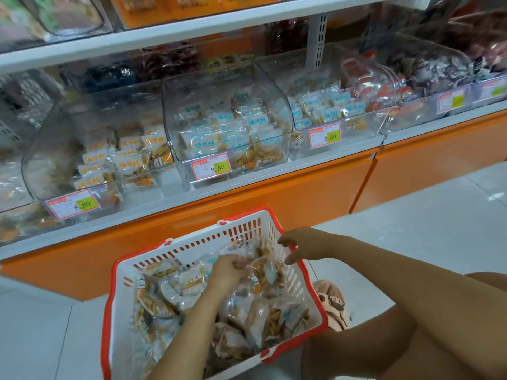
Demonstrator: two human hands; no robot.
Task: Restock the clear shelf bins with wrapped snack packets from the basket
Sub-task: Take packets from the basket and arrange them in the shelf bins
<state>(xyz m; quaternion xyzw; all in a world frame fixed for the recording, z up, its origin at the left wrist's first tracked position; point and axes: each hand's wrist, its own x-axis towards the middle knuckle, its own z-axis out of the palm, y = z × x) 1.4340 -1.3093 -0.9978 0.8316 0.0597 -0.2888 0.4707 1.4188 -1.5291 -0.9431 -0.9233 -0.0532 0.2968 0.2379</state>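
picking from the basket (107,311): left hand (229,274) grip curled round a packet (270,270) inside, right hand (300,246) slack-open over its rim; next probably a clean lift to the bin (227,127) beyond.

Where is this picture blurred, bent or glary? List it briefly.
Head view: the wide lens bows the shelf edge; top corners and far-right bins smear out of focus; glare streaks the middle clear bin; basket, left hand and right hand look fairly sharp.
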